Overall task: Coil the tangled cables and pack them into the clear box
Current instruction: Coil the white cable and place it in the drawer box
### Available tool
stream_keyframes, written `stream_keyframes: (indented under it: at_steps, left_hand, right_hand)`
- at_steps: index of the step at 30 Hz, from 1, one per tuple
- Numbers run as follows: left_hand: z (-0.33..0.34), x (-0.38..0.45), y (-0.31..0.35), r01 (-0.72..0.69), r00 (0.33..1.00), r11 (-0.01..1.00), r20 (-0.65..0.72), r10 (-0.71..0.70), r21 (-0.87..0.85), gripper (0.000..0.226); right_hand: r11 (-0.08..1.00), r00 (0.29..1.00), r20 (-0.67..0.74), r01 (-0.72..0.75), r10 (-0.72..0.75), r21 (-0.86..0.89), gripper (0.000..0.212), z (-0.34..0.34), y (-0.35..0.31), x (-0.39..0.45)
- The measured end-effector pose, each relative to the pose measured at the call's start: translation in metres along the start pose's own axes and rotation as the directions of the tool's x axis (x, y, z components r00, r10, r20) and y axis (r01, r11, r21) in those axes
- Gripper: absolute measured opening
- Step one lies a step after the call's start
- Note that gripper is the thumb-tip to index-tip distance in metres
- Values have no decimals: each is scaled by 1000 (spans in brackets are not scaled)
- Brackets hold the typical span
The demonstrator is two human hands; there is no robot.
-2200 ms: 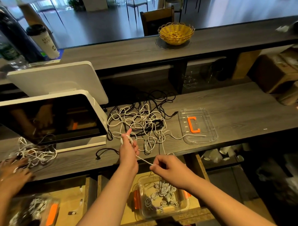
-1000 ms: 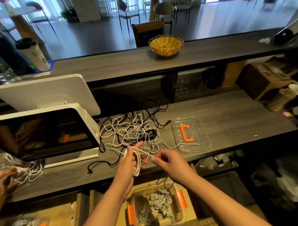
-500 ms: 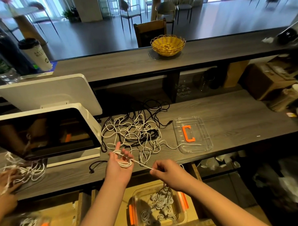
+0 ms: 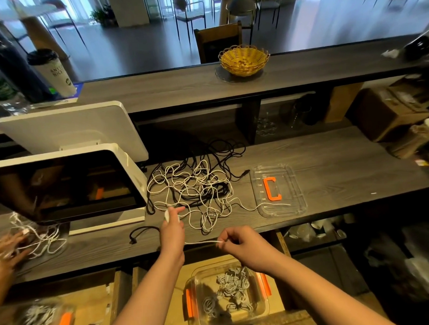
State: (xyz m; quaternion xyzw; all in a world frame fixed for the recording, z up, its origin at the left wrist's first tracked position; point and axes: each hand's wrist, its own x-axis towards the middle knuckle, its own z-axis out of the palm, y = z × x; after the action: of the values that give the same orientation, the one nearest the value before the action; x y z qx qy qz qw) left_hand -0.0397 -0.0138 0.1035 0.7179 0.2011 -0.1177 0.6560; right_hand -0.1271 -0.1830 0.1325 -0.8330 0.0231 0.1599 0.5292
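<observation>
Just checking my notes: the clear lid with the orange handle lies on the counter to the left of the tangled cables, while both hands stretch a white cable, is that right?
Not quite: the head view shows the lid to the right of the tangled cables. The rest holds: the left hand and right hand stretch a white cable between them.

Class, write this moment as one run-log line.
left hand: winding white cable | right hand: pinching cable taut | tangle: on counter | clear box: open below, holds coils
</observation>
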Motion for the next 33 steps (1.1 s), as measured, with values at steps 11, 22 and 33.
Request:
stream_keyframes:
  at_steps: [11,22,33]
  left_hand:
    - [10,-40,4,160,734,919,579,-356,361,76]
    - [7,-40,12,-16,547,894,752,-367,448,44]
    - [1,-35,-8,400,618,916,733,-285,20,50]
  right_hand:
    - [987,985,-62,160,-158,24,15,-3,-18,-3]
    - [992,947,-321,55,-15,116,17,-10,9,1]
    - [967,954,-281,-34,107,252,13,-8,12,-4]
